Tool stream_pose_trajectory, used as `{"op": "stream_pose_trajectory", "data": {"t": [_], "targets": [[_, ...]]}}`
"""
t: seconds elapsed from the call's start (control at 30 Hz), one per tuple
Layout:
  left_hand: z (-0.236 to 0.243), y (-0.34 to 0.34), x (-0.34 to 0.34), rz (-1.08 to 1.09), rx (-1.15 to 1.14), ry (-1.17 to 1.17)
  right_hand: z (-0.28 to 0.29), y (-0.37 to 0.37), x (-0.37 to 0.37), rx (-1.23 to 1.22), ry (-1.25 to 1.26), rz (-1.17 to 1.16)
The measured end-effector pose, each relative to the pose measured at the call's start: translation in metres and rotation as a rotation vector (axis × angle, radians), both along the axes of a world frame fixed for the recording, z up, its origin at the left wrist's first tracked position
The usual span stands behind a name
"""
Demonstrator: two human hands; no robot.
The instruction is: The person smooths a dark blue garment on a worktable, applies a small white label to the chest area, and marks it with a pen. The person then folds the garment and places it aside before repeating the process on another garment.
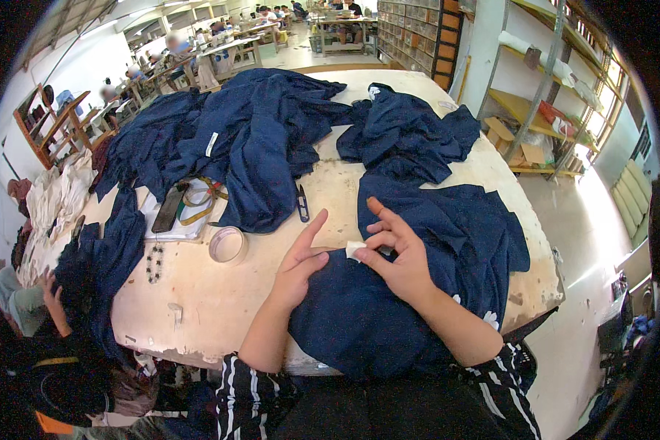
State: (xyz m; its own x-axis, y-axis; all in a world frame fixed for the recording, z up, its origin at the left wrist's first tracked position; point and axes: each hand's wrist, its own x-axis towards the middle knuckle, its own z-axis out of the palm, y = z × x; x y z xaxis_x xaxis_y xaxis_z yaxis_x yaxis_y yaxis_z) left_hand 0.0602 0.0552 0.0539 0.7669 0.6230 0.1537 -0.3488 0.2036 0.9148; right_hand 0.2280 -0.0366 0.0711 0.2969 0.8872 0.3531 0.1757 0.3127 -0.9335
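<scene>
A dark navy garment (433,242) lies spread before me on a worn pale table (198,301). My right hand (396,253) pinches a small white label (354,250) at the garment's edge between thumb and forefinger, other fingers raised. My left hand (301,264) rests flat on the cloth beside the label, forefinger stretched out, holding the fabric down. Both forearms come in from the lower edge in black sleeves with white stripes.
A heap of navy garments (235,125) covers the far table. Black thread snips (302,204), a tape roll (227,244), a yellow measuring tape (198,199) and papers (176,220) lie to my left. A seated person (44,345) is at lower left. Shelving (550,81) stands at right.
</scene>
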Motion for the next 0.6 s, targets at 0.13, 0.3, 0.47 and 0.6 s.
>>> {"op": "stream_pose_trajectory", "data": {"t": [0.13, 0.3, 0.47, 0.6], "targets": [[0.002, -0.003, 0.002, 0.003, -0.03, -0.034, -0.006, 0.001, 0.002, 0.097, -0.475, -0.196], [0.001, -0.007, 0.011, 0.192, 0.273, 0.16, -0.006, 0.005, 0.005, 0.143, -0.781, -0.31], [-0.012, -0.001, 0.014, 0.299, 0.479, 0.256, -0.002, 0.02, 0.005, 0.183, -0.637, -0.512], [-0.014, -0.002, 0.018, 0.371, 0.447, 0.233, 0.009, 0.006, 0.022, 0.188, -0.731, -0.413]]}}
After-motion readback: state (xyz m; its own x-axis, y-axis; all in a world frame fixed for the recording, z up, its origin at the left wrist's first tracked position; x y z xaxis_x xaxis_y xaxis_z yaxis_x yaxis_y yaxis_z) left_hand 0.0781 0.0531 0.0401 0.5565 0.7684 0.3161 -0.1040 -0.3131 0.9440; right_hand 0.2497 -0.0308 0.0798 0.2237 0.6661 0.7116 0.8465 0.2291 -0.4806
